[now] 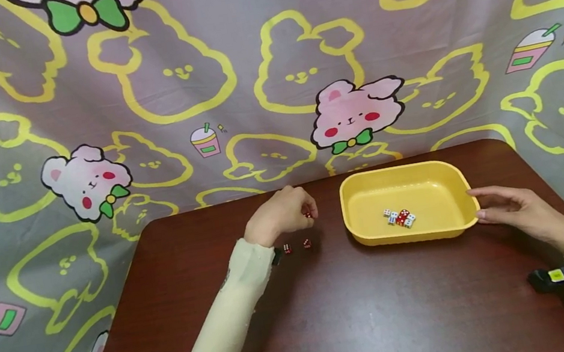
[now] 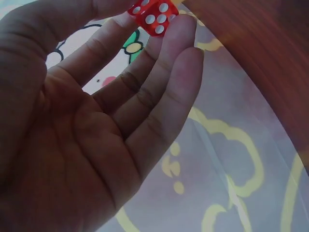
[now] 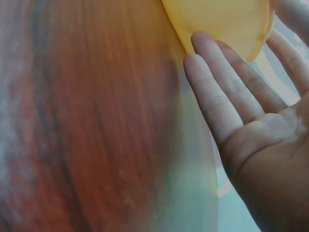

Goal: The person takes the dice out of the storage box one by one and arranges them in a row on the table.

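Between the thumb and fingertips of my left hand (image 1: 282,212) is a red die (image 2: 155,17) with white pips, held over the left part of the table. Two more red dice, a left one (image 1: 287,249) and a right one (image 1: 307,244), lie on the wood just below that hand. To the right stands a yellow basin (image 1: 411,237), where several white dice (image 1: 392,219) and red dice (image 1: 403,217) sit in a cluster. My right hand (image 1: 525,212) touches the basin's right end from outside, its fingers fairly straight in the right wrist view.
The dark brown wooden table (image 1: 368,315) has rounded far corners. Directly behind it hangs a grey curtain (image 1: 246,84) with cartoon rabbits and yellow outlines, which also runs along both sides.
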A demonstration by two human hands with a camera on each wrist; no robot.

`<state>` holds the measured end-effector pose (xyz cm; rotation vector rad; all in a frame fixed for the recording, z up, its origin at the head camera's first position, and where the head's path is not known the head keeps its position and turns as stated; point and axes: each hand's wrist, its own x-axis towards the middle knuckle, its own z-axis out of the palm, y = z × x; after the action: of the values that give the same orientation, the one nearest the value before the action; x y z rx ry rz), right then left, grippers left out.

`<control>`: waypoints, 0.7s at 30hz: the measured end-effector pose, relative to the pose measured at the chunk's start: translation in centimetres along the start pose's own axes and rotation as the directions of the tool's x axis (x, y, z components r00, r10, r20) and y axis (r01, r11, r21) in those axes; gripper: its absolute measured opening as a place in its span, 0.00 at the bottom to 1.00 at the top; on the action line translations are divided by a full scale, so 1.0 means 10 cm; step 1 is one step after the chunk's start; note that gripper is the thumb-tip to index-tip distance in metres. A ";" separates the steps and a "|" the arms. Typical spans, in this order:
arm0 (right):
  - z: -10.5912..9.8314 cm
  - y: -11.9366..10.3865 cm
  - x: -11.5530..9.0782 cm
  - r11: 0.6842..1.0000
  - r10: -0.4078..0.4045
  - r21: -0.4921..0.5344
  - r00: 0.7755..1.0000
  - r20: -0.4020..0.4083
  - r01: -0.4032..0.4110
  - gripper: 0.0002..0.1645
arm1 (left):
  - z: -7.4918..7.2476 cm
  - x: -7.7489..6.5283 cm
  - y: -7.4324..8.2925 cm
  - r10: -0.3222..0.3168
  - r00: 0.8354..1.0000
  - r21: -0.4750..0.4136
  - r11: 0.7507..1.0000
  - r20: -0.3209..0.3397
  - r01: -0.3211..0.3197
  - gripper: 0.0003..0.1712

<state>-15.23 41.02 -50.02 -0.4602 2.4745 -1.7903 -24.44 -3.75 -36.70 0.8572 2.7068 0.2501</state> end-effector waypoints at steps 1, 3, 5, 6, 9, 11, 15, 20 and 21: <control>0.00 0.00 0.00 1.000 0.002 0.002 1.000 -0.001 -0.002 0.30 | 0.01 -0.02 -0.03 -0.007 1.000 0.003 1.000 -0.001 0.007 0.05; 0.01 0.00 0.01 1.000 0.004 0.004 1.000 -0.002 -0.004 0.30 | 0.03 -0.06 -0.08 -0.025 1.000 0.000 1.000 0.005 0.025 0.06; 0.01 0.00 0.00 1.000 0.006 0.001 1.000 -0.002 -0.006 0.30 | 0.05 -0.09 -0.13 -0.044 0.999 0.005 0.999 0.008 0.044 0.07; 0.00 0.00 0.00 1.000 0.008 -0.001 1.000 -0.003 -0.008 0.30 | 0.06 -0.11 -0.16 -0.051 0.999 0.003 0.999 0.009 0.051 0.07; 0.00 0.01 -0.01 1.000 0.016 -0.012 1.000 -0.007 -0.016 0.30 | 0.09 -0.15 -0.23 -0.061 0.998 -0.004 0.998 0.006 0.061 0.08; -0.01 0.01 -0.02 1.000 0.023 -0.013 1.000 -0.007 -0.023 0.30 | 0.11 -0.18 -0.27 -0.066 0.998 -0.002 0.998 0.000 0.066 0.07; 0.00 0.01 -0.02 1.000 0.021 -0.001 1.000 0.002 -0.021 0.30 | 0.14 -0.24 -0.33 -0.069 0.998 -0.004 0.998 -0.012 0.069 0.07; 0.00 0.00 -0.01 1.000 0.003 0.004 1.000 0.006 -0.003 0.30 | 0.17 -0.31 -0.41 -0.072 0.997 -0.022 0.997 -0.020 0.072 0.06; 0.00 0.00 -0.01 1.000 -0.001 0.004 1.000 0.007 0.000 0.30 | 0.17 -0.33 -0.42 -0.078 0.997 -0.023 0.997 -0.022 0.077 0.06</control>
<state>-15.12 41.05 -50.06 -0.4660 2.4665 -1.7898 -23.57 -8.95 -38.66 0.7457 2.7461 0.2733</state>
